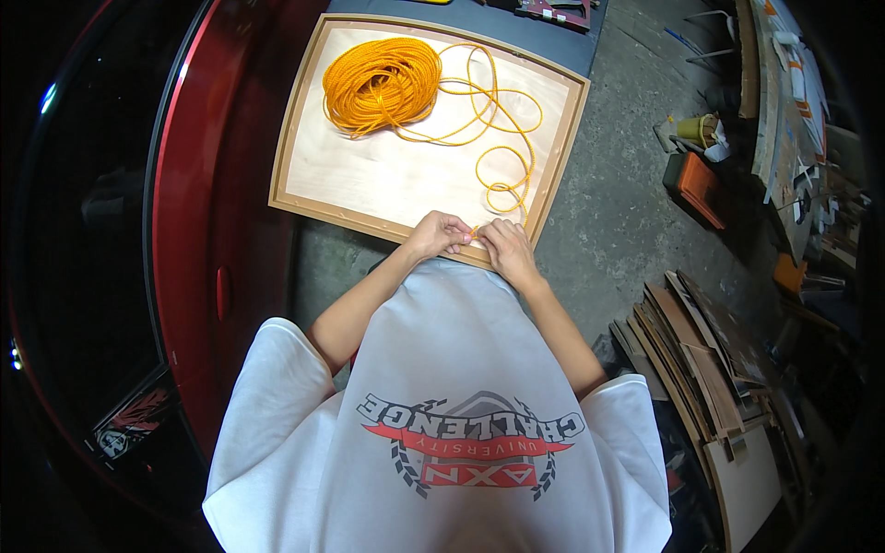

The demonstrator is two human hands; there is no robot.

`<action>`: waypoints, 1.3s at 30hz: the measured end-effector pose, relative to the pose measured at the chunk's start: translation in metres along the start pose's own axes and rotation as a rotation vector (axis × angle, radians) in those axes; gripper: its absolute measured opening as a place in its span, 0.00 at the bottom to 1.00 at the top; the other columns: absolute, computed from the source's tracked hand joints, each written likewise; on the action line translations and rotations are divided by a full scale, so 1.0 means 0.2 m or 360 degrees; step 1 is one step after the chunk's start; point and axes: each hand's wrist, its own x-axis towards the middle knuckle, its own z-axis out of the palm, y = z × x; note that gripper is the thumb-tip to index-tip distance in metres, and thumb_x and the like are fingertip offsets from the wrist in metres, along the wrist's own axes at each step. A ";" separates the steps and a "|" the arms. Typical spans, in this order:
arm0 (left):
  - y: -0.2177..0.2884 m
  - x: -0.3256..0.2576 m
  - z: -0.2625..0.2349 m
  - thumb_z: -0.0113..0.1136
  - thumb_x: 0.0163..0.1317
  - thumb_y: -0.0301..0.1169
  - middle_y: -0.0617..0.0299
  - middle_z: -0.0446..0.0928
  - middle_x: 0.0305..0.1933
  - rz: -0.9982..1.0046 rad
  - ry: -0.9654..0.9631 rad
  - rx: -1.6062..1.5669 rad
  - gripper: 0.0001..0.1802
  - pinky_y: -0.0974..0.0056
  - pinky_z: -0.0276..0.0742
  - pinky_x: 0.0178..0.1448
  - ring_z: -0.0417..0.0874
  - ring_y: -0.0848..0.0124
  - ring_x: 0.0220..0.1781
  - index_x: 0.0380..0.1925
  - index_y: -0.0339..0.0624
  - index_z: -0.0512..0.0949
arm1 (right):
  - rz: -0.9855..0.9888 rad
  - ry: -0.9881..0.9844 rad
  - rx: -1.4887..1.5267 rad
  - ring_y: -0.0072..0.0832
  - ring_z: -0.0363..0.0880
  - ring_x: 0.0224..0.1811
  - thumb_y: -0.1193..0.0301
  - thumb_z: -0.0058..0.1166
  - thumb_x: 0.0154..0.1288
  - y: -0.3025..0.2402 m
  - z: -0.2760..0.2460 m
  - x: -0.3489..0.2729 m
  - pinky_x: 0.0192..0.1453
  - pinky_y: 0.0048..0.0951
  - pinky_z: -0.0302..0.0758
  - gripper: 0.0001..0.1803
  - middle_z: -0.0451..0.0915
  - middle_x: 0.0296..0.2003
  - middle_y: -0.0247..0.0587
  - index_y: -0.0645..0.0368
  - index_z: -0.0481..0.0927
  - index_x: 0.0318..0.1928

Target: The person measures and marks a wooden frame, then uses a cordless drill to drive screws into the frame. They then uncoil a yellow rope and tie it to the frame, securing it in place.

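Head view: your left hand (439, 233) and right hand (506, 249) sit close together at the near edge of the wooden framed panel (387, 180), fingertips pinched on the end of the orange cord (502, 180). Beyond your hands the cord loops back to its coil (380, 85). Bare concrete floor (613, 198) opens to your right; stacked boards (701, 369) lie further right.

Your shirt (442, 405) is white, short-sleeved, loose at the shoulders. Chest print: grey lettering in an arc, a red ribbon band, a grey shield, dark laurel sprigs. Both forearms bare; no gloves, watch or rings visible.
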 end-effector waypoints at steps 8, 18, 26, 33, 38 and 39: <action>0.01 0.02 -0.01 0.69 0.64 0.25 0.62 0.85 0.31 0.0039 -0.0072 0.0066 0.06 0.74 0.80 0.32 0.82 0.80 0.27 0.38 0.35 0.84 | -0.0017 0.0059 -0.0032 0.38 0.80 0.36 0.71 0.58 0.68 0.00 0.07 0.01 0.44 0.40 0.68 0.03 0.79 0.29 0.38 0.55 0.79 0.35; 0.08 -0.03 0.01 0.67 0.65 0.27 0.63 0.85 0.30 0.0046 0.0009 0.0076 0.06 0.75 0.77 0.29 0.84 0.78 0.26 0.36 0.37 0.80 | 0.0545 0.0093 0.1189 0.46 0.83 0.28 0.68 0.54 0.76 -0.02 0.13 0.03 0.39 0.45 0.78 0.10 0.84 0.31 0.50 0.63 0.79 0.39; 0.08 -0.02 0.08 0.68 0.68 0.32 0.58 0.87 0.34 -0.0036 0.0211 0.0097 0.12 0.71 0.85 0.34 0.90 0.72 0.34 0.38 0.34 0.77 | 0.0826 -0.0177 0.0518 0.41 0.85 0.37 0.66 0.44 0.81 -0.04 0.21 0.02 0.45 0.43 0.78 0.13 0.83 0.31 0.51 0.63 0.77 0.43; 0.04 -0.13 0.06 0.62 0.74 0.33 0.58 0.86 0.47 -0.0034 0.0135 -0.0368 0.10 0.68 0.86 0.44 0.91 0.70 0.46 0.48 0.40 0.75 | 0.0921 -0.0051 0.0823 0.41 0.82 0.36 0.66 0.44 0.82 -0.03 0.26 -0.02 0.45 0.40 0.77 0.13 0.81 0.32 0.51 0.63 0.76 0.42; 0.05 -0.17 0.02 0.60 0.76 0.39 0.63 0.85 0.49 -0.0162 -0.0038 -0.0394 0.09 0.68 0.85 0.47 0.90 0.72 0.49 0.48 0.48 0.76 | 0.0858 -0.0023 0.0829 0.42 0.83 0.36 0.67 0.44 0.82 -0.04 0.26 -0.02 0.44 0.40 0.77 0.13 0.81 0.32 0.52 0.63 0.76 0.42; 0.05 -0.16 0.02 0.60 0.76 0.40 0.64 0.85 0.49 -0.0158 -0.0064 -0.0388 0.09 0.68 0.85 0.46 0.90 0.72 0.49 0.47 0.50 0.76 | 0.0858 -0.0016 0.0868 0.42 0.83 0.35 0.67 0.44 0.82 -0.04 0.25 -0.02 0.44 0.40 0.77 0.13 0.81 0.32 0.52 0.63 0.76 0.42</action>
